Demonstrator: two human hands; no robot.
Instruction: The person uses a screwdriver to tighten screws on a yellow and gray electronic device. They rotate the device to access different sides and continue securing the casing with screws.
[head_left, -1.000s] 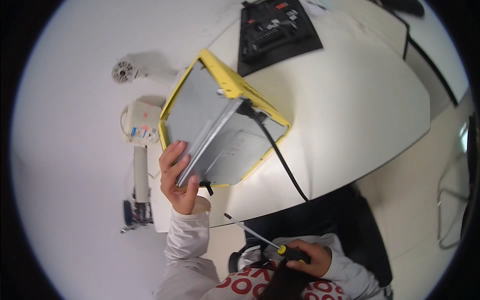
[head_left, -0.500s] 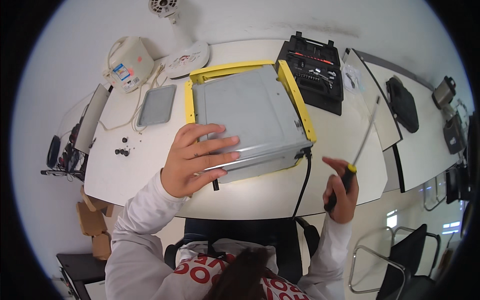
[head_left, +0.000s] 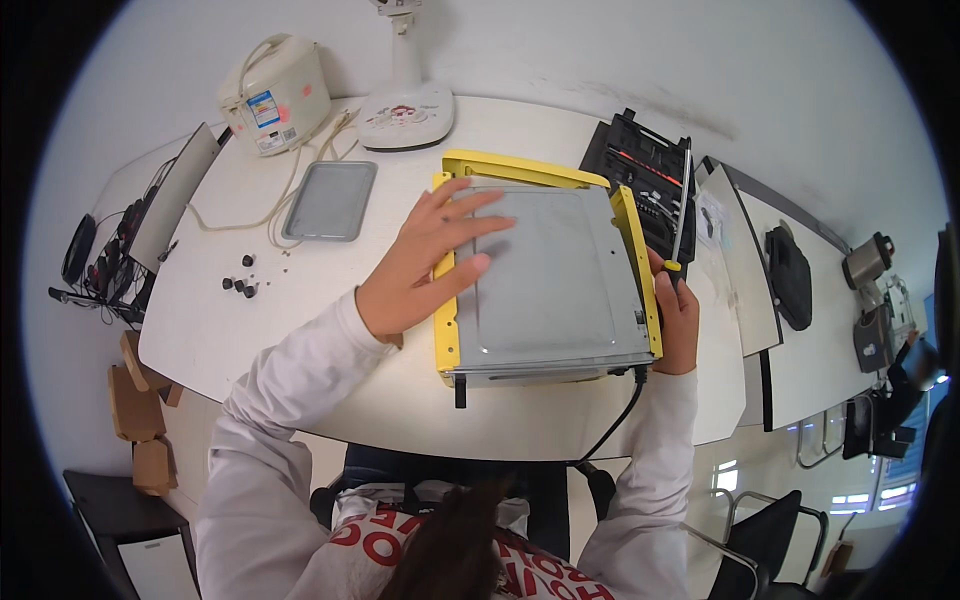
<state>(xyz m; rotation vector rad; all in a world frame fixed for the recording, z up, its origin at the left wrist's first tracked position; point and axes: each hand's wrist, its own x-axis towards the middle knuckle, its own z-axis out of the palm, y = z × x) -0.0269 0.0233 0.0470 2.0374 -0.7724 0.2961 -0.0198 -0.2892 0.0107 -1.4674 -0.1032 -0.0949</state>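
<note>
A box-shaped appliance [head_left: 545, 275] with a grey metal face and yellow side panels lies on the white table before me, a black power cord [head_left: 632, 408] coming off its near right corner. My left hand [head_left: 425, 260] is over its left edge, fingers spread across the grey face. At the right side panel is my right hand [head_left: 676, 318], closed round a long screwdriver [head_left: 684, 215] with a black and yellow handle; its shaft points up and away. Some right fingers are hidden behind the yellow panel.
Left on the table are several small black round feet [head_left: 240, 287] and a grey tray [head_left: 330, 202]. Behind stand a white rice cooker [head_left: 275, 100] and a white round-cornered stand base [head_left: 405, 118]. An open black tool case [head_left: 640, 170] lies at the back right.
The appliance now sits squarer to me. My left hand has gone from its near edge to its left edge. My right hand, with the screwdriver, has come in against the right panel.
</note>
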